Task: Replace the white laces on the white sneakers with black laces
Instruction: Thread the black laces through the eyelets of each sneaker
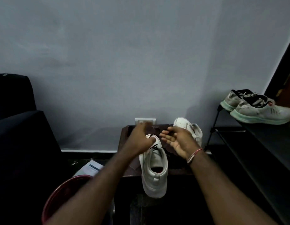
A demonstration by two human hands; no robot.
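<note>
Dim light; motion blur on both hands. The near white sneaker (154, 168) is seen on a small dark wooden worktop (175, 171), heel toward the camera and overhanging the near edge. A black lace (154, 147) is threaded through the eyelets just in front of its opening. The toe is largely covered by the left hand (141, 138), which is raised over it, knuckles up and fingers bent. What it has hold of cannot be told through the blur. The right hand (176, 138) is held just beside the sneaker, palm turned left and fingers loosely curled. A dark strand is seen near its thumb and forefinger, but it cannot be told whether it is pinched. A thread band (194, 155) is worn on that wrist. A second white sneaker (192, 128) is noted at the far right of the worktop, tilted, its near part hidden by the right hand. A wall socket plate (146, 120) is partly blocked by the left hand's fingers. To the right, a pair of pale trainers (257, 109) with mint soles is set on top of a black shoe rack (262, 137). To the left, a black armchair (16, 114) is recorded. At lower left, a red bucket (60, 194) and a printed paper (90, 169) are crossed by the left forearm.
</note>
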